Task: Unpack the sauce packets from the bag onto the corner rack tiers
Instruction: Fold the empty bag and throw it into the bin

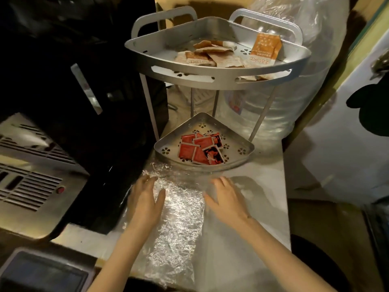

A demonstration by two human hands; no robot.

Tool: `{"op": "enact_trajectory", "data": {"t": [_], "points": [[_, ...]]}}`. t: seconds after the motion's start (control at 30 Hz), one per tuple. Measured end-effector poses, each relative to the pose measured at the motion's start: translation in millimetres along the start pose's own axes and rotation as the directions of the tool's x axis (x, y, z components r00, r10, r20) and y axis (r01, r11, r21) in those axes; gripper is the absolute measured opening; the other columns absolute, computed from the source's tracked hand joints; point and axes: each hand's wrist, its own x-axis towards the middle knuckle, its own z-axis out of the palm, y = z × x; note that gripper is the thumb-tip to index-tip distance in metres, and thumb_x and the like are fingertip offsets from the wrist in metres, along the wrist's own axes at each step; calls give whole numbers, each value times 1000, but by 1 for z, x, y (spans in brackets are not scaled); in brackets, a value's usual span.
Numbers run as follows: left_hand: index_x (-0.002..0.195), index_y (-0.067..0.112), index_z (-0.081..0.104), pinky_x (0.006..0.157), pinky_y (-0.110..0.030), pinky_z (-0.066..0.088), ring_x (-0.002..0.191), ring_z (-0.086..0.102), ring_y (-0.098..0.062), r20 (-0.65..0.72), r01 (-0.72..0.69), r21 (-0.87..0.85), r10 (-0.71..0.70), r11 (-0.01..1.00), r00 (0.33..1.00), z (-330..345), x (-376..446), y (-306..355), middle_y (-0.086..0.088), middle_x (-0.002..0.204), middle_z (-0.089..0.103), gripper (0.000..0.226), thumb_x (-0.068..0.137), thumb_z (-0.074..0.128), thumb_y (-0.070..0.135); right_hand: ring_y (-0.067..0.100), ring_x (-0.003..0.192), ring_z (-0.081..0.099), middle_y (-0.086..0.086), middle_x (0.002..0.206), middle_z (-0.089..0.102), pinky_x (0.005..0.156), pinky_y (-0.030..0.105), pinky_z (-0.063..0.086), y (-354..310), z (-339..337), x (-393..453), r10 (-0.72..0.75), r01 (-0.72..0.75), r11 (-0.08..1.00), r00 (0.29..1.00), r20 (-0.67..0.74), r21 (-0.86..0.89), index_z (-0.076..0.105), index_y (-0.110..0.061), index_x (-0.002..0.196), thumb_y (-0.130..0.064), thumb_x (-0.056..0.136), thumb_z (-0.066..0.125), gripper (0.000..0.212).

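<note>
Low centre of frame, the bag [179, 218] lies flat and apparently empty, long axis running away from me toward the rack [216, 79]; my left hand [145, 199] and right hand [227, 201] flank it, fingers extended, gripping nothing; orange packets [210, 54] top tier, red packets [201, 149] lower tier, just beyond both hands, about equally near.

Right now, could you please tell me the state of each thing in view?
Upper tier: holds orange packets, one propped upright.
Lower tier: holds red packets.
Clear bag: crinkled, lying flat on the counter.
Left hand: open, resting on the bag.
Right hand: open, on the bag.
</note>
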Motion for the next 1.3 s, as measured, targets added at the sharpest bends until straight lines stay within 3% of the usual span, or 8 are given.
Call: {"op": "enact_trajectory", "data": {"t": [0.13, 0.3, 0.53, 0.77, 0.87, 1.0, 1.17, 1.3], "points": [[138, 14, 34, 108, -46, 25, 138, 20, -33, 86, 12, 232, -33, 973, 996, 7, -17, -30, -16, 150, 25, 54, 90, 47, 35, 23, 126, 33, 6, 137, 43, 106, 38, 32, 5, 26, -20, 98, -95, 993, 995, 36, -69, 45, -9, 128, -54, 90, 39, 60], [137, 13, 38, 107, -52, 24, 138, 19, -38, 57, 32, 240, -47, 970, 997, 18, -31, -34, -23, 149, 23, 55, 88, 52, 33, 24, 138, 19, 6, 150, 29, 115, 39, 20, -8, 43, -32, 117, -115, 992, 993, 31, -57, 35, -13, 138, -57, 88, 38, 66], [135, 13, 39, 106, -52, 24, 136, 26, -35, 57, 24, 268, -41, 963, 998, 28, -33, -39, -18, 146, 33, 53, 88, 50, 34, 25, 135, 23, 8, 147, 33, 114, 39, 20, -27, 50, -33, 165, -164, 985, 986, -25, 45, 42, -13, 130, -35, 89, 50, 47], [127, 14, 49, 101, -56, 32, 131, 34, -38, 65, 24, 198, -37, 980, 997, 25, -38, -39, -15, 140, 44, 48, 82, 56, 30, 24, 126, 40, 6, 135, 48, 101, 35, 40, -40, 44, -37, 173, -152, 948, 983, -54, 279, 36, -14, 135, -9, 89, 51, 49], [127, 15, 48, 93, -57, 42, 120, 46, -40, 53, 72, 83, -76, 994, 996, 21, -39, -39, -17, 140, 40, 51, 79, 58, 28, 21, 126, 42, 7, 143, 40, 100, 28, 38, -40, 41, -36, 221, -183, 874, 975, -33, 449, 29, -13, 142, -2, 89, 51, 58], [129, 13, 46, 97, -43, 41, 119, 47, -36, 13, 163, -214, -164, 963, 986, 15, -40, -36, -19, 140, 36, 57, 76, 65, 6, 11, 100, 49, 5, 139, 40, 81, 18, 42, -41, 37, -35, 334, -247, 690, 943, 3, 681, 36, -16, 137, 7, 82, 54, 63], [132, 12, 39, 86, -30, 42, 110, 52, -25, 112, 392, -557, -402, 732, 909, 1, -35, -29, -11, 128, 51, 67, 73, 70, 1, 23, 109, 55, 8, 126, 49, 89, 33, 51, -34, 25, -36, 476, -373, 277, 854, 211, 886, 38, -10, 135, 8, 70, 69, 75], [123, 11, 47, 69, -22, 49, 82, 56, -17, 379, 554, -643, -409, 529, 830, -7, -28, -32, -4, 100, 56, 64, 68, 76, 5, 14, 75, 60, 4, 89, 61, 61, 11, 47, -26, 9, -38, 423, -394, 194, 860, 286, 898, 48, -2, 127, 8, 73, 68, 58]]}}
